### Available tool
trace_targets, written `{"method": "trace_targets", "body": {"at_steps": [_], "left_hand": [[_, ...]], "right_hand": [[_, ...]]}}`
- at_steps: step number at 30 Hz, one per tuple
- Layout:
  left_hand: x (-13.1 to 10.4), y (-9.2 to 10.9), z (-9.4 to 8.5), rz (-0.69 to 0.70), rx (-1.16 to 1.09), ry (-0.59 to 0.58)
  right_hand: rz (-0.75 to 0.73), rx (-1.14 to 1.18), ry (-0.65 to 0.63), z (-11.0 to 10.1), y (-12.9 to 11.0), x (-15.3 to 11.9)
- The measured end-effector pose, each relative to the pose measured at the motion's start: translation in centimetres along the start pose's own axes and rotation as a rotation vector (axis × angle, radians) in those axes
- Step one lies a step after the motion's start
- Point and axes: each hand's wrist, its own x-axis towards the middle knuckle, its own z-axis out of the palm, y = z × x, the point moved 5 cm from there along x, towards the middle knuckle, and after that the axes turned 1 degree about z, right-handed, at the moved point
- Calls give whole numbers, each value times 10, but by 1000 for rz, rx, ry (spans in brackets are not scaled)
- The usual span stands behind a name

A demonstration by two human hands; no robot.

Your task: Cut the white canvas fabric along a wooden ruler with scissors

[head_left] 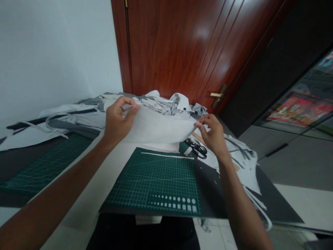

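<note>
Cloth (pixel 160 126), thin and white, hangs stretched between two hands above the far edge of the mat (pixel 158 178). The left hand (pixel 121 119), past the mat's far left corner, has thumb and fingers pinched together on the cloth's upper left part. The right hand (pixel 212 133), past the mat's far right corner, has its fingers clamped on the other end.

The mat is green, gridded, with rows of pale dots and squares near its near edge, and lies on the dark counter (pixel 209 189). A narrow white strip (pixel 166 155) runs across the mat close to its far edge. Scissors (pixel 199 149) with black handles lie at the mat's far right corner; their blades are hard to make out, seemingly partly covered. Left of the mat, a pale sheet (pixel 104 170) runs toward the near edge of the counter, and a second mat (pixel 52 166) lies beyond that sheet.

Well beyond the mat, a heap (pixel 162 106) of grey and white scraps stands before the door (pixel 166 48). Right of the mat are more white pieces (pixel 247 173) and a white cord (pixel 260 208).
</note>
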Motion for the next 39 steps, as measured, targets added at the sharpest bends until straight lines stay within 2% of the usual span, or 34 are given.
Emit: {"method": "trace_targets", "body": {"at_steps": [3, 5, 7, 8, 11, 12, 16, 19, 24, 25, 27, 30, 32, 33, 36, 39], "left_hand": [[-4, -4, 1, 3, 63, -41], [-8, -4, 1, -2, 91, -20], [-11, -3, 0, 7, 76, 8], [-12, -1, 1, 20, 49, 12], [-15, 1, 3, 44, -36, -5], [-16, 0, 2, 35, -30, 0], [-17, -4, -1, -6, 86, 13], [-16, 4, -6, -17, 107, 22], [-8, 28, -22, -78, 131, 21], [-7, 28, -25, -105, 129, -20], [-10, 18, -23, -205, 129, -184], [-34, -18, -10, -390, 159, -503], [-58, -43, 0, -381, 188, -615], [-72, -53, 5, -349, 211, -647], [-113, -78, 17, -360, 316, -765], [-139, -84, 21, -351, 454, -823]], "right_hand": [[41, 8, 83, 1, -4, -6], [40, 5, 133, 1, -9, -9], [26, -10, 249, -4, -12, -13], [17, -8, 257, -4, -13, -14], [18, 35, 71, 8, -11, -16], [47, 47, 55, 11, -8, -17], [252, 161, 147, 13, 2, -26], [323, 286, 101, 12, -3, -29], [447, 403, 25, -4, -17, -30], [490, 452, -24, -5, -17, -31], [581, 557, -194, 0, -13, -35], [712, 648, -644, 24, -3, -56], [786, 658, -957, 44, 7, -79], [816, 639, -1073, 53, 12, -90], [833, 435, -1280, 72, 29, -114], [771, 289, -1349, 81, 35, -123]]}}
